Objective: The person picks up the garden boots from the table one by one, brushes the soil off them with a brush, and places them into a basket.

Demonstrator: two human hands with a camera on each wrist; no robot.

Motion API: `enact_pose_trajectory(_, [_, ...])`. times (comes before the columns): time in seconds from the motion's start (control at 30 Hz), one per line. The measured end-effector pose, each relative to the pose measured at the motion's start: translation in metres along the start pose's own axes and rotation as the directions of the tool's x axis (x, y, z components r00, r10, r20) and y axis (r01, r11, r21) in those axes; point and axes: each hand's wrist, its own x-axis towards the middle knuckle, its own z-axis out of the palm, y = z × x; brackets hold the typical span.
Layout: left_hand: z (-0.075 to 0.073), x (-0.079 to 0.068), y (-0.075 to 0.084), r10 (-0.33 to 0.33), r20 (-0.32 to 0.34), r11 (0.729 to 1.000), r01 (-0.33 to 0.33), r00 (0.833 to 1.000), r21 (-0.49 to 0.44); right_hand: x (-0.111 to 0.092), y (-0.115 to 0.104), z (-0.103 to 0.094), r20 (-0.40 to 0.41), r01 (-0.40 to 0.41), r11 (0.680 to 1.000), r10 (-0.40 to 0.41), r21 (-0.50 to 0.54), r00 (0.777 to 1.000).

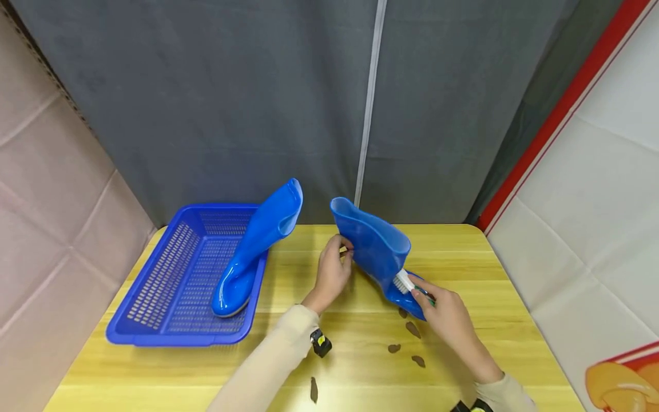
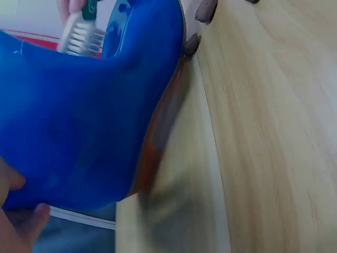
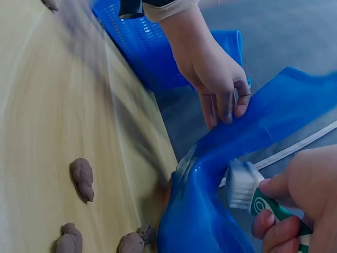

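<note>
A blue rain boot (image 1: 370, 237) stands tilted on the wooden table, its opening up and its toe toward the right hand. My left hand (image 1: 332, 273) pinches the back of the shaft with curled fingers, seen also in the right wrist view. In my right hand (image 1: 453, 317) is a scrubbing brush (image 3: 243, 184) with white bristles and a green-and-white handle. Its bristles are right at the boot's front, where shaft meets foot. Brown mud-like clumps (image 1: 413, 329) lie on the table beside the boot's toe.
To the left, a blue plastic basket (image 1: 177, 338) holds a second blue rain boot (image 1: 262, 229), leaning with its shaft over the basket's right rim. Another brown clump (image 1: 314, 390) lies near the table's front. A grey curtain (image 1: 231, 114) hangs behind the table (image 1: 288, 366).
</note>
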Motion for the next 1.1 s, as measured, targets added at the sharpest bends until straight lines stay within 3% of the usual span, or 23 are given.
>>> enact_pose_trajectory(0.1, [0.0,-0.008,0.006,0.011,0.057,0.998,-0.015,0.998,0.066,-0.001,0.001,-0.001,0.005,-0.008,1.0,0.008,-0.013,1.0])
enact_pose_trajectory(0.2, [0.003,-0.015,0.017,-0.044,0.126,0.985,0.023,0.991,0.171,0.0,0.003,-0.004,-0.013,0.001,1.0,-0.001,-0.005,1.0])
enact_pose_trajectory(0.3, [0.01,-0.022,0.03,-0.131,0.225,0.967,0.075,0.966,0.242,0.004,0.005,-0.009,-0.038,-0.001,1.0,0.001,-0.009,0.999])
enact_pose_trajectory(0.47, [0.027,-0.028,0.04,-0.199,0.365,0.97,0.129,0.91,0.208,0.011,0.01,-0.013,-0.034,-0.018,1.0,0.018,0.007,0.999])
enact_pose_trajectory(0.63, [0.041,-0.029,0.041,-0.228,0.388,0.966,0.158,0.893,0.204,0.014,0.016,-0.008,-0.03,-0.026,0.998,0.028,0.048,0.999])
enact_pose_trajectory(0.73, [0.049,-0.029,0.045,-0.253,0.353,0.95,0.162,0.901,0.267,0.014,0.016,-0.003,-0.027,-0.024,0.998,0.025,0.065,0.999])
enact_pose_trajectory(0.93, [0.064,-0.024,0.053,-0.21,0.232,0.915,0.108,0.95,0.389,0.013,0.014,-0.002,-0.021,-0.056,0.996,0.057,0.069,0.998])
enact_pose_trajectory(1.1, [0.069,-0.017,0.054,-0.142,0.169,0.947,0.084,0.975,0.311,0.015,0.011,-0.007,-0.052,-0.055,0.998,0.056,0.03,0.997])
